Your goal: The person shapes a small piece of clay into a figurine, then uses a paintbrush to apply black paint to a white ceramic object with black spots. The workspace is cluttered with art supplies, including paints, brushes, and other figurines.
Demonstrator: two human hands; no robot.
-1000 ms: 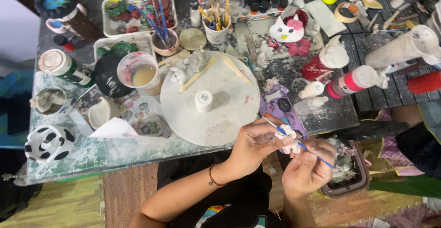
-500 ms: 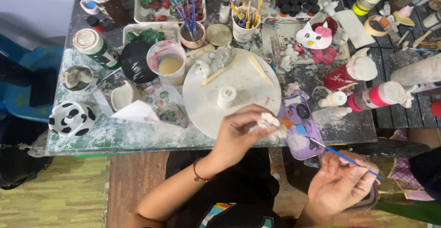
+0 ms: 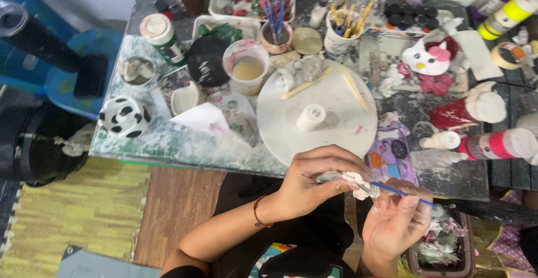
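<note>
My left hand (image 3: 314,180) grips a small white clay figure (image 3: 354,181) just below the near edge of the table. My right hand (image 3: 395,222) holds a thin blue paintbrush (image 3: 404,193), whose tip touches the figure. Both hands hover over my lap, in front of a round white turntable (image 3: 330,124) on which a small white bottle (image 3: 310,117) stands. A purple paint palette (image 3: 392,155) with coloured blobs lies right of the turntable.
The cluttered table (image 3: 168,138) carries a cup of murky water (image 3: 245,71), a brush cup (image 3: 342,34), paint bottles (image 3: 493,143), a cat-faced figure (image 3: 428,59), a spotted cup (image 3: 123,117) and trays of paint. A bin of crumpled wipes (image 3: 443,247) sits at my right.
My right hand has brought the brush back up from the lower right to the figure. My left hand moved the figure down and right, off the turntable's edge. The camera view shifted left.
</note>
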